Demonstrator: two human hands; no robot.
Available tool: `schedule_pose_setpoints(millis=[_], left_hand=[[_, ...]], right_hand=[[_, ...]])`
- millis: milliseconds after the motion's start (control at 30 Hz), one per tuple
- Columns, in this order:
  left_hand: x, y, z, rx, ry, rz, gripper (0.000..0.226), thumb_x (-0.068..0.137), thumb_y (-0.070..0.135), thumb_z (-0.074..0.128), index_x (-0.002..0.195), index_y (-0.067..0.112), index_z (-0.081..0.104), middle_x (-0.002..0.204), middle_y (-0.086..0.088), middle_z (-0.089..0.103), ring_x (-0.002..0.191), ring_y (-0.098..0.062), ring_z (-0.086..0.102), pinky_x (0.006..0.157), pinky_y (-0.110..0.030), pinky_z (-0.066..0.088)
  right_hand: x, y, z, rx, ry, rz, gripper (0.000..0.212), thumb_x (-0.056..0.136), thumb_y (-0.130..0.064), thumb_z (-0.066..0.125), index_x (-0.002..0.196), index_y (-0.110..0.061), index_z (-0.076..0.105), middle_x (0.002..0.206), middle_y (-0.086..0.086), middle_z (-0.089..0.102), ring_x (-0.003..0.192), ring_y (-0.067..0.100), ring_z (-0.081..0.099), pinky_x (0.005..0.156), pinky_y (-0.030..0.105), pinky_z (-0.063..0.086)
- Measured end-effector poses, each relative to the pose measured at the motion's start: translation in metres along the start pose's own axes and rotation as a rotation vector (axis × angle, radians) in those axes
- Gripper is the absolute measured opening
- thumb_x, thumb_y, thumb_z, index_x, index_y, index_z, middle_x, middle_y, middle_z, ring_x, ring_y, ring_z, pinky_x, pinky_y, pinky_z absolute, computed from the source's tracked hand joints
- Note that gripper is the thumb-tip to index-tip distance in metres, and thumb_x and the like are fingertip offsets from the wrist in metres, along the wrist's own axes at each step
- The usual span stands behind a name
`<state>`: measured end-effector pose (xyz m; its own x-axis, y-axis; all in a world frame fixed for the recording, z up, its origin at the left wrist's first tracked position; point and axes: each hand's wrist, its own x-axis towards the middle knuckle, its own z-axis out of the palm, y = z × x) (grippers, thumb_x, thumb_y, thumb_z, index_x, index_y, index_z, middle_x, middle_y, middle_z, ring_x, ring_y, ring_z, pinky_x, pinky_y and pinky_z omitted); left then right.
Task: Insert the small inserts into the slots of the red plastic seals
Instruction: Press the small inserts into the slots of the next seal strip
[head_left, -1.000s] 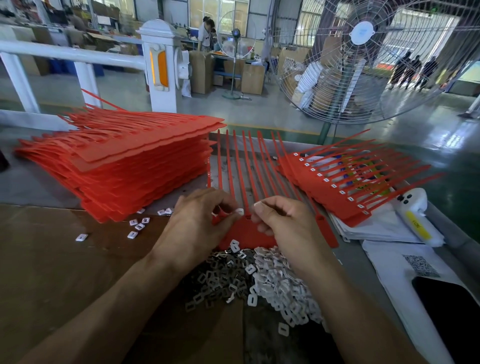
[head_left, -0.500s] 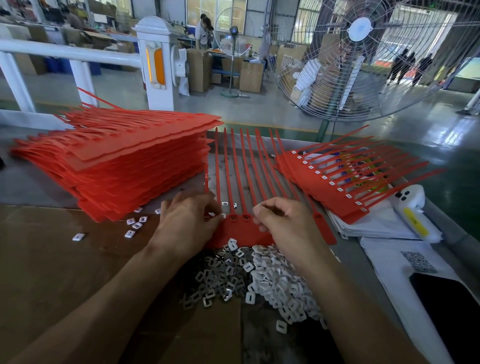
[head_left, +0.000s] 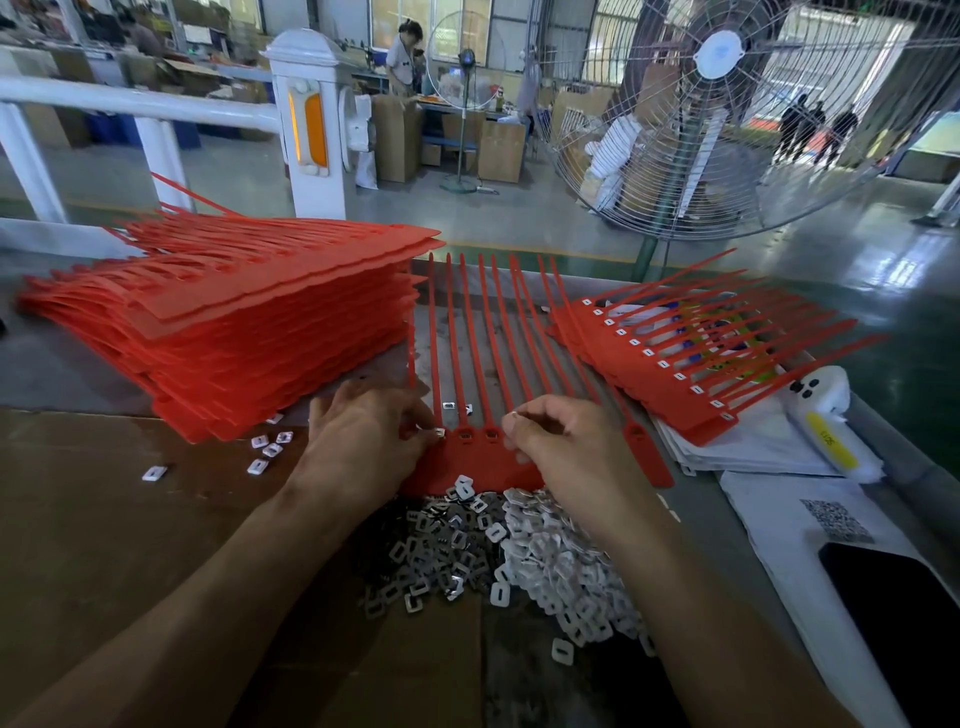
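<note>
Red seal strip (head_left: 470, 470): lies flat on the bench between both hands, its tails pointing away from the person, so the row of slot heads faces the fingers.
Left hand (head_left: 363, 441): fingers curled at the strip's left end, pinching a small insert (head_left: 440, 431) against a slot, apparently to seat it and hold the strip in place.
Right hand (head_left: 561, 441): fingers curled together above the strip, thumb and forefinger seemingly nipping another insert, ready for a slot further along.
Open slots (head_left: 478, 434): two heads between the hands look unfilled.
Insert heap (head_left: 519, 545): piled just below the strip, near both hands for quick picking.
Unfilled stack (head_left: 234, 332): to the left, likely waiting.
Filled strips (head_left: 675, 384): fanned to the right, white inserts showing, likely finished work.
</note>
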<state>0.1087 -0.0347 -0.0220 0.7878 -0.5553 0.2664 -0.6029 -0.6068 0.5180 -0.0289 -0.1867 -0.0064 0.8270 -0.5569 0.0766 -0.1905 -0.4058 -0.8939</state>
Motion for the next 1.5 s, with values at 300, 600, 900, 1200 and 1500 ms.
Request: schedule_pose_setpoints(millis=[300, 600, 900, 1200, 1500], left_hand=[[-0.003, -0.002, 0.003, 0.064, 0.060, 0.148, 0.010, 0.089, 0.039, 0.072, 0.099, 0.038, 0.073, 0.107, 0.019, 0.063, 0.117, -0.009, 0.044, 0.095, -0.030, 0.022], [-0.004, 0.001, 0.000, 0.114, -0.037, 0.152, 0.017, 0.094, 0.038, 0.067, 0.108, 0.042, 0.075, 0.116, 0.023, 0.064, 0.124, -0.008, 0.041, 0.102, -0.032, 0.020], [-0.009, 0.004, -0.004, 0.156, -0.128, 0.162, 0.024, 0.096, 0.040, 0.060, 0.118, 0.041, 0.070, 0.130, 0.012, 0.052, 0.130, -0.014, 0.036, 0.113, -0.037, 0.028], [-0.011, 0.006, -0.005, 0.133, -0.095, 0.182, 0.023, 0.098, 0.034, 0.059, 0.117, 0.037, 0.071, 0.121, 0.008, 0.057, 0.124, -0.015, 0.046, 0.109, -0.037, 0.036], [-0.015, 0.013, -0.004, -0.083, 0.077, 0.274, 0.026, 0.092, 0.032, 0.069, 0.118, 0.037, 0.064, 0.112, 0.020, 0.059, 0.101, -0.003, 0.056, 0.098, -0.036, 0.044]], right_hand=[[0.002, 0.005, -0.001, -0.021, -0.012, -0.001, 0.015, 0.098, -0.038, 0.063, 0.090, -0.031, 0.074, 0.087, -0.009, 0.075, 0.081, 0.010, 0.070, 0.076, 0.028, 0.056], [0.003, 0.007, 0.000, -0.049, -0.010, -0.004, 0.013, 0.097, -0.040, 0.064, 0.090, -0.034, 0.073, 0.086, -0.008, 0.076, 0.081, 0.014, 0.071, 0.072, 0.026, 0.055], [0.002, 0.002, 0.002, -0.041, -0.001, -0.019, 0.022, 0.100, -0.042, 0.061, 0.086, -0.031, 0.074, 0.085, 0.005, 0.075, 0.085, 0.034, 0.069, 0.081, 0.053, 0.057], [0.008, 0.003, 0.001, 0.011, 0.062, -0.054, 0.011, 0.094, -0.035, 0.073, 0.099, -0.030, 0.081, 0.081, -0.018, 0.076, 0.071, 0.000, 0.070, 0.068, 0.018, 0.050], [0.007, -0.002, 0.006, 0.150, 0.009, -0.001, 0.017, 0.096, -0.039, 0.069, 0.089, -0.027, 0.079, 0.078, -0.005, 0.077, 0.060, 0.002, 0.062, 0.061, 0.018, 0.049]])
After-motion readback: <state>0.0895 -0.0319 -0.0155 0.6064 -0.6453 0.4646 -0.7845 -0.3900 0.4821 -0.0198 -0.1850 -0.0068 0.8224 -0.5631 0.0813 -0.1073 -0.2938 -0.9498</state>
